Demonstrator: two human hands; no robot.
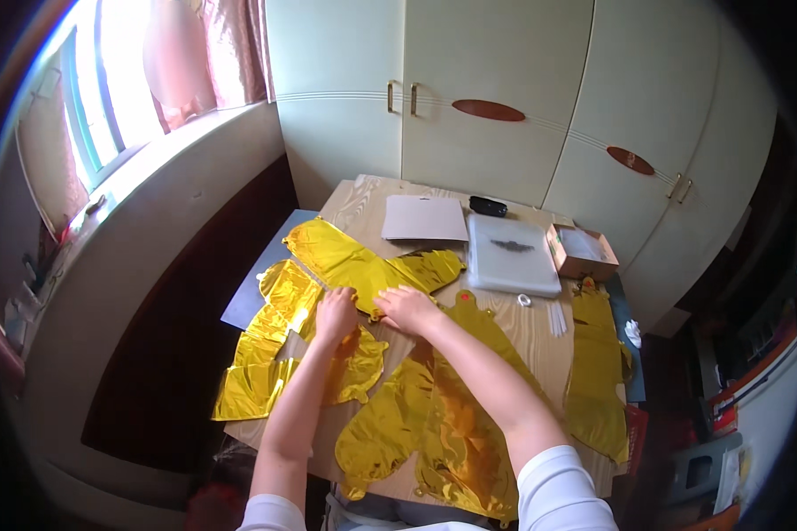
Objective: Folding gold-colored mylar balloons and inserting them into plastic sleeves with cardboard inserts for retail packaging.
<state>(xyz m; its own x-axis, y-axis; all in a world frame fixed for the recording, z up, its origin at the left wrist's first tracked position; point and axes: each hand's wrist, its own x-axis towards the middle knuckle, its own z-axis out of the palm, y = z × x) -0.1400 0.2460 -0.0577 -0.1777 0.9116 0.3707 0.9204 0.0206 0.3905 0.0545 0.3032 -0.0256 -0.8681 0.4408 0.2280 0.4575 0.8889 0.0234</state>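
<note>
Several flat, uninflated gold foil balloons lie spread over the wooden table. My left hand (336,313) is closed, its fingers pinching the edge of a gold foil balloon (286,296) on the left side. Just to the right, my right hand (406,309) rests with outstretched fingers on the near edge of the far gold foil balloon (341,254). Beneath my right forearm spreads a larger gold foil balloon (465,425), reaching the table's near edge. The forearm covers part of it.
Toward the back are a pale card sheet (423,218), a black object (488,206) and a stack of clear plastic bags (512,258). A cardboard box (584,257) stands right of them, near a white roll (524,301), white sticks (557,319) and another gold foil balloon (596,380).
</note>
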